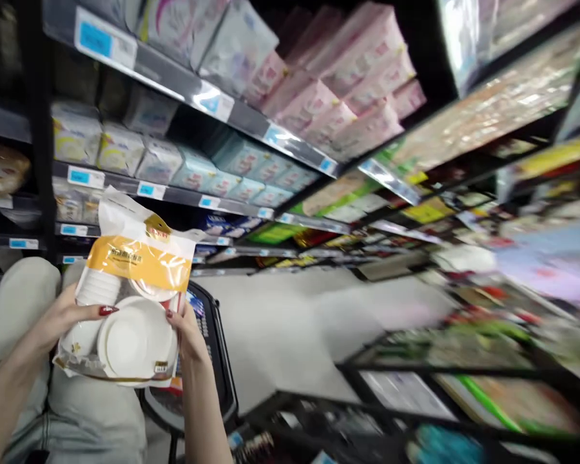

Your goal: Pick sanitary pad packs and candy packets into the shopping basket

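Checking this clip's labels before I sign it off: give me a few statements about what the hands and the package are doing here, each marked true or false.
1. Both hands hold one package. True: the left hand and the right hand grip the package of white disposable tableware from either side.
2. The package has a blue band. False: its band is orange-yellow.
3. The package lies on a shelf. False: it is held up in front of the shelves.
4. A dark shopping basket sits behind the package. True.
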The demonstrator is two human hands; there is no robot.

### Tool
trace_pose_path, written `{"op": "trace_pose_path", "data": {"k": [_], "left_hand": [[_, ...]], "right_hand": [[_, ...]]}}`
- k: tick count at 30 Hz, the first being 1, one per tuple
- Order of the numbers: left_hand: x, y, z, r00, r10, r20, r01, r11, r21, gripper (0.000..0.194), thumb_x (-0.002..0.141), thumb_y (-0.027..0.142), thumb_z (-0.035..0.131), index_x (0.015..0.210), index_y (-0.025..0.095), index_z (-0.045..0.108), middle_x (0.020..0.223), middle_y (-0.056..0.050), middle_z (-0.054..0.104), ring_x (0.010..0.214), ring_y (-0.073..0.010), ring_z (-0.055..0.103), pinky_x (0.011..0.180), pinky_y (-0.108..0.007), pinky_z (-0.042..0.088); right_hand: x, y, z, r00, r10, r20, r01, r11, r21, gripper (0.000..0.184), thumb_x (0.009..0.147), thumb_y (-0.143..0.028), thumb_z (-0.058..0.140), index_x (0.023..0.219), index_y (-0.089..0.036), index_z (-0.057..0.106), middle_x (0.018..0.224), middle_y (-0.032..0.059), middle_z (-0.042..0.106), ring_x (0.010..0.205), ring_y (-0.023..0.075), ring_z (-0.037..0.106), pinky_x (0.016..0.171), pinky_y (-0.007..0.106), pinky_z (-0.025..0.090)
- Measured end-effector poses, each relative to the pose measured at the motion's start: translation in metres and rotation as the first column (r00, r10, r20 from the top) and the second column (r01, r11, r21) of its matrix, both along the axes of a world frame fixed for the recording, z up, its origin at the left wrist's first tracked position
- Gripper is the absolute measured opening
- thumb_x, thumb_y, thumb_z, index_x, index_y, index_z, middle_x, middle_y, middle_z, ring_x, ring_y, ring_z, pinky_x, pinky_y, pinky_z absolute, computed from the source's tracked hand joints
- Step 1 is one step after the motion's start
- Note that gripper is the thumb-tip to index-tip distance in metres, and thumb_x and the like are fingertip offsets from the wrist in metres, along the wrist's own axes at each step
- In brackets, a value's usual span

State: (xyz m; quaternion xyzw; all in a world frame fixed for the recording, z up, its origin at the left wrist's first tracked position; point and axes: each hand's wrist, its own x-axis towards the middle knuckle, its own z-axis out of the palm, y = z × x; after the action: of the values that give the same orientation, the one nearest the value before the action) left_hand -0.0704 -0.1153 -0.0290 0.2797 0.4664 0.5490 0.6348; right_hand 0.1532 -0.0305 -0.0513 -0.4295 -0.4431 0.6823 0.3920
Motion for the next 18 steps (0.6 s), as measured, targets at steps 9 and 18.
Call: {"op": "trace_pose_path", "data": {"k": [9,18], "left_hand": [[-0.022,0.01,-0.012,0.962,-0.027,-0.271,0.004,0.996,-0.086,0.083,0.071,0.065,0.071,0.141,0.026,0.048,0.133,-0.013,0.066,0.125,-0.0364,0.059,0.113,-0.05,0.038],[-0.044,0.005,-0.023,0.928,0.071,-0.366,-0.111,0.99,-0.089,0.067,0.078,0.062,0.066,0.132,0.024,0.057,0.128,-0.012,0.069,0.124,-0.0359,0.059,0.107,-0.052,0.045]], "right_hand": [[0.139,-0.029,-0.046,0.809,-0.473,0.349,0.511,0.859,-0.021,0.051,0.057,-0.038,0.088,0.098,-0.018,0.066,0.088,0.0037,0.076,0.083,0.0254,0.071,0.076,0.034,0.055],[0.131,-0.055,-0.164,0.55,-0.495,0.673,0.739,0.665,-0.114,0.026,0.095,-0.036,0.062,0.11,-0.014,0.063,0.105,0.0064,0.067,0.09,0.0211,0.066,0.08,0.042,0.056]]}}
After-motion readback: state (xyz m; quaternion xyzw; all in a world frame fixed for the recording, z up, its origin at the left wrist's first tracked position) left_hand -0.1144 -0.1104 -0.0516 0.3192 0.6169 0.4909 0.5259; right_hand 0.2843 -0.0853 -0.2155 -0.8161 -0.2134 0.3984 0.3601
